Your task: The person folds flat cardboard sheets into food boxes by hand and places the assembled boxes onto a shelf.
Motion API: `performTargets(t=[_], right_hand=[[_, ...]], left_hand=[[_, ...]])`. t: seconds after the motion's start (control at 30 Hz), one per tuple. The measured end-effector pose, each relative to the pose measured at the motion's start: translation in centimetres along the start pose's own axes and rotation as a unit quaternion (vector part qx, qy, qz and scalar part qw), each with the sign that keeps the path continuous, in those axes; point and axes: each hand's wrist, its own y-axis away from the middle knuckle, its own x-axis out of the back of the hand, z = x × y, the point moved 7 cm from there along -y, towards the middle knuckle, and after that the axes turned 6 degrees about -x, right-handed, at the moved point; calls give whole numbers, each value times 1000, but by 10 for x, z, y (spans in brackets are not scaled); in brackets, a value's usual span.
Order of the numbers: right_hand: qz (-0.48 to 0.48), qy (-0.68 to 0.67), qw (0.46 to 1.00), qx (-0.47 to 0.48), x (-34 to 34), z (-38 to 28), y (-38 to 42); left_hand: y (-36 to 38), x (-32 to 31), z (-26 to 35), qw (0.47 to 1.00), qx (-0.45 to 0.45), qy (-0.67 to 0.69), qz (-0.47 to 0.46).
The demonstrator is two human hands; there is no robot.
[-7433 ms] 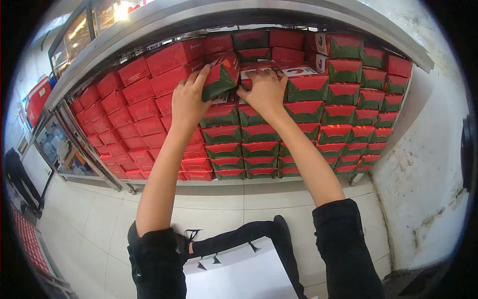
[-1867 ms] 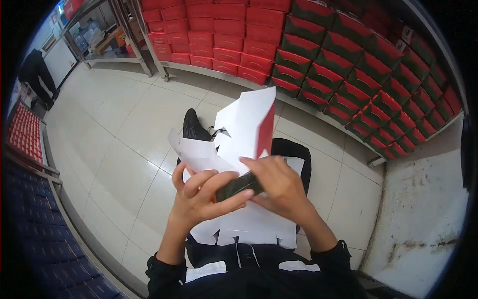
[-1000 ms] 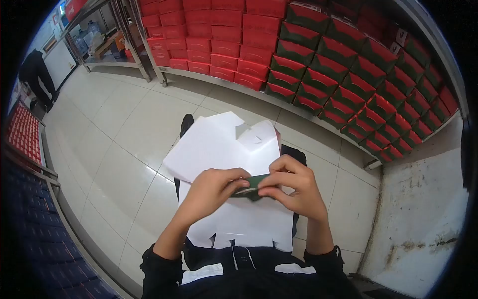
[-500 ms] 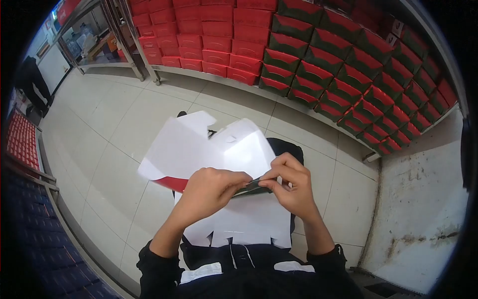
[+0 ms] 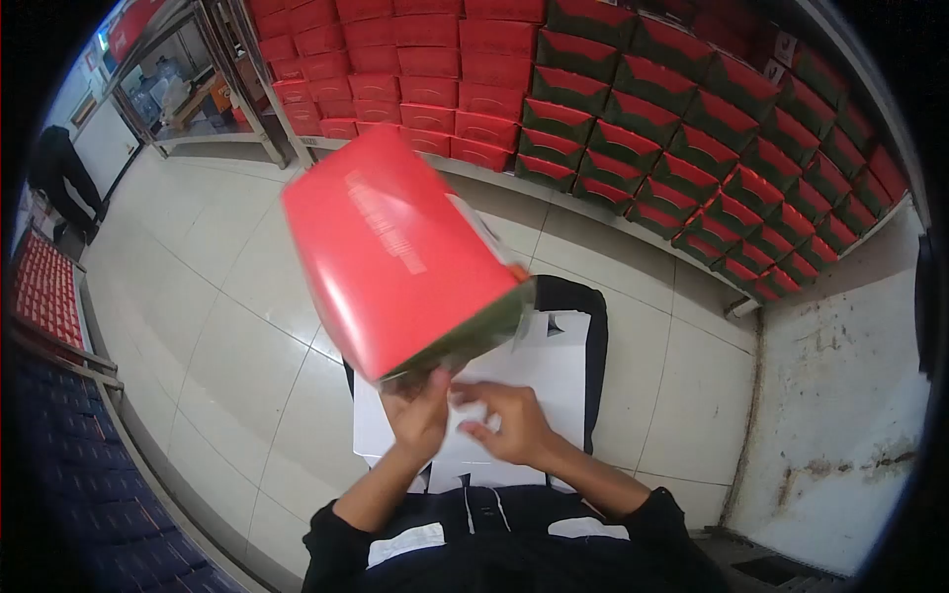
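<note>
The left hand [image 5: 420, 420] holds the red carton [image 5: 390, 252] by its lower edge; the right hand [image 5: 509, 425], half open, is just beside it over white cardboard sheets [image 5: 554, 361].

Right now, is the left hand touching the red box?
Touching. The head view shows the left hand with its fingers against the lower edge of the red box, holding it up over the white sheets.
</note>
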Motion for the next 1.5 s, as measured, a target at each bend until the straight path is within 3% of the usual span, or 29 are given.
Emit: performTargets(t=[0.03, 0.07, 0.13, 0.2, 0.23, 0.3, 0.43, 0.5, 0.57, 0.63, 0.73, 0.87, 0.9, 0.93, 0.97, 1.0, 1.03, 1.07, 1.1, 1.13, 1.17, 1.2, 1.23, 1.3, 1.37, 1.4, 1.43, 1.47, 1.5], right_hand=[[43, -293, 951, -83, 4, 0, -9], [89, -491, 866, -24, 7, 4, -10], [129, -664, 736, 33, 22, -13, -14], [318, -540, 776, -75, 63, -29, -12], [318, -541, 775, -74, 69, -28, -10], [214, -585, 774, -118, 63, -27, -15], [155, -727, 656, -128, 16, -21, -15], [174, -725, 658, -103, 0, -3, -17], [285, -536, 792, -57, 14, 3, -14], [292, -471, 831, -41, 17, -2, -14], [220, -650, 719, -113, -12, -2, -17], [140, -712, 683, -89, -22, -1, -27], [141, -711, 683, -89, -18, -2, -29], [187, -565, 801, -65, -1, -9, -31], [225, -399, 888, -39, 13, -17, -30], [221, -263, 937, -71, 20, -11, -25], [221, -262, 937, -69, 31, -9, -21], [209, 33, 977, 19, 39, -31, -17], [180, 231, 950, 107, 44, -63, -15], [182, 404, 872, 209, 48, -94, -9], [181, 402, 874, 205, 46, -93, -14], [-2, 351, 936, 3, 27, -56, -34], [-185, 271, 924, -197, 2, -18, -30], [-183, 257, 926, -209, -24, 13, -21], [24, -12, 999, -35, -15, 1, -19], [108, -21, 994, -16, 7, -18, -10], [255, 59, 964, 54, 31, -27, 15], [479, 233, 839, 112, 51, -37, 46], [550, 225, 801, 76, 72, -45, 43]], left_hand=[[6, -4, -1, 992, -37, 121, 10], [9, -5, -2, 991, -35, 126, 40], [12, 2, -8, 988, -34, 127, 78], [11, 20, -15, 981, -57, 98, 159], [11, 30, -21, 981, -58, 97, 158], [9, 53, -18, 959, -94, -166, 209], [6, 41, -20, 974, -97, -43, 202], [12, 35, -17, 972, -112, -34, 202], [19, 42, -13, 941, -32, -228, 249], [12, 31, -7, 963, -54, -107, 241], [23, 31, -15, 907, 38, -333, 254], [29, 36, -31, 917, 187, -219, 275], [27, 33, -46, 947, 208, -40, 242], [24, 26, -52, 944, 221, 141, 202], [29, 30, -43, 944, 221, 141, 201], [47, 17, -41, 885, 404, 152, 175], [75, 5, -40, 792, 572, 157, 142], [83, 5, -38, 791, 574, 156, 142], [68, 21, -24, 904, 407, -34, 128], [55, 26, 3, 946, 211, -223, 104], [36, 21, 19, 948, 68, -309, 35], [23, 11, 27, 919, 25, -392, -26], [12, 1, 33, 878, -19, -470, -86], [10, 34, 3, 878, 83, -469, -46], [7, 67, -8, 858, 34, -513, 2], [4, 81, -9, 854, 63, -514, 46], [5, 92, -9, 848, 96, -514, 88], [3, 93, -10, 847, 101, -514, 88], [-2, 91, -11, 865, 83, -488, 84]])
